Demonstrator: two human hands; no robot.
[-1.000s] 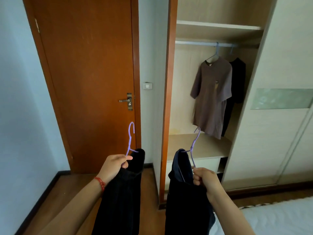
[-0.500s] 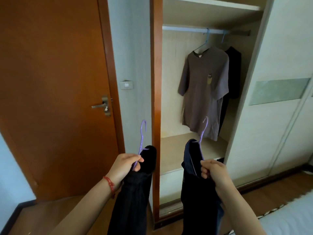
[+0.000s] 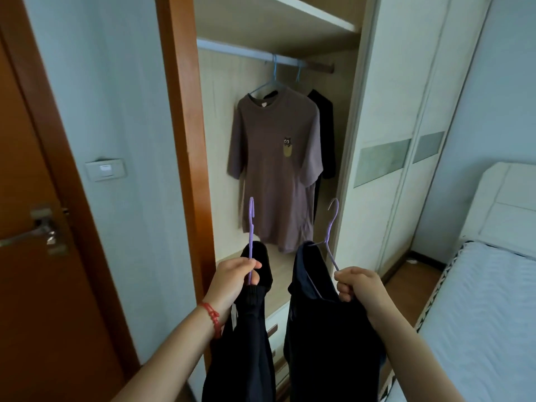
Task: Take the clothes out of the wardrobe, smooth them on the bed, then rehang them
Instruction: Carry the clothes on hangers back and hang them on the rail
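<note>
Before the open wardrobe (image 3: 290,39), left hand (image 3: 232,278) and right hand (image 3: 361,287) each pinch a purple hanger; loose dark garments could slide off.

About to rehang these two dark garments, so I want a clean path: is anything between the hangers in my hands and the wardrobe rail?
Nothing visible blocks it. The wardrobe side is open, and the rail is bare left of the brown T-shirt, above both purple hangers.
</note>
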